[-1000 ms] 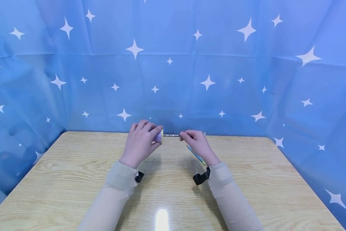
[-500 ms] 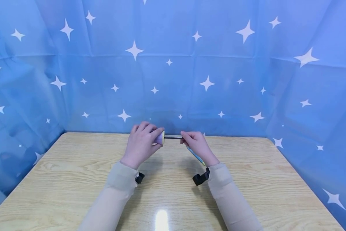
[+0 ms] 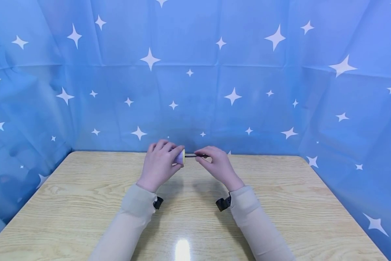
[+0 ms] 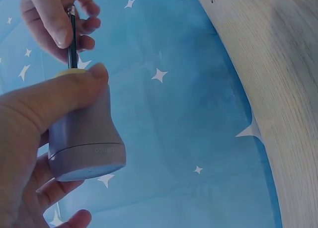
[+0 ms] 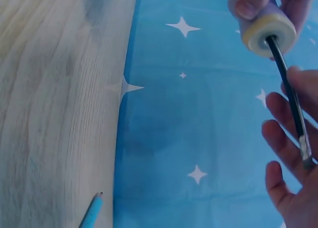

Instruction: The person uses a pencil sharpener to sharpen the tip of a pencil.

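Note:
In the head view my left hand grips a small purple pencil sharpener with a yellow rim, held on its side above the far table edge. Its wider base shows in the left wrist view, with my thumb across the body. A dark pencil with a metal ferrule has its front end in the sharpener's hole. My right hand pinches this pencil between thumb and forefinger, close to the sharpener. The other right fingers stay loosely bent beside the shaft in the right wrist view. The pencil's tip is hidden inside the sharpener.
A blue pencil lies on the wooden table; my right hand and wrist hide it in the head view. A blue cloth with white stars hangs behind the table and along both sides.
My right hand has moved left along the dark pencil, nearer the sharpener, and its fingers have straightened somewhat. The blue pencil has become covered in the head view. The left hand has hardly moved.

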### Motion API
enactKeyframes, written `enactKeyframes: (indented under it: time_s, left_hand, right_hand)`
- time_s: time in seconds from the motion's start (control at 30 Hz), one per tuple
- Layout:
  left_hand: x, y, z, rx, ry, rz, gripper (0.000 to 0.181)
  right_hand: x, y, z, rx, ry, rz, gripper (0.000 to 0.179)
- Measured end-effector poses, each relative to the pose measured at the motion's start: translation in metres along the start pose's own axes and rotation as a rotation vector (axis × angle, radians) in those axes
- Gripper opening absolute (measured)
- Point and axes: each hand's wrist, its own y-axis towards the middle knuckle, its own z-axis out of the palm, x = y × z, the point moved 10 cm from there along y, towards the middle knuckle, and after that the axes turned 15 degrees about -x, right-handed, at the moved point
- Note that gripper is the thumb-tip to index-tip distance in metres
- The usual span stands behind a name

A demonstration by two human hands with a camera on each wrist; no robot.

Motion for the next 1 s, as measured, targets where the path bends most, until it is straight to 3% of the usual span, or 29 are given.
enactKeyframes:
  time_s: [0.13, 0.37, 0.53, 1.0]
  left_hand:
    - [0.000, 0.000, 0.000, -0.001, 0.006, -0.006, 0.051]
    - [-0.002, 0.000, 0.001, 0.002, 0.005, -0.018, 0.049]
    - [-0.003, -0.001, 0.001, 0.000, 0.008, -0.020, 0.048]
    - [-0.002, -0.002, 0.001, -0.014, 0.017, -0.024, 0.050]
  right_hand:
    - [0.014, 0.001, -0.001, -0.023, -0.079, -0.127, 0.018]
    - [0.028, -0.001, -0.001, -0.049, -0.248, -0.229, 0.018]
    - [0.036, -0.002, 0.000, -0.068, -0.297, -0.295, 0.016]
    - [0.031, -0.001, -0.003, -0.066, -0.273, -0.266, 0.019]
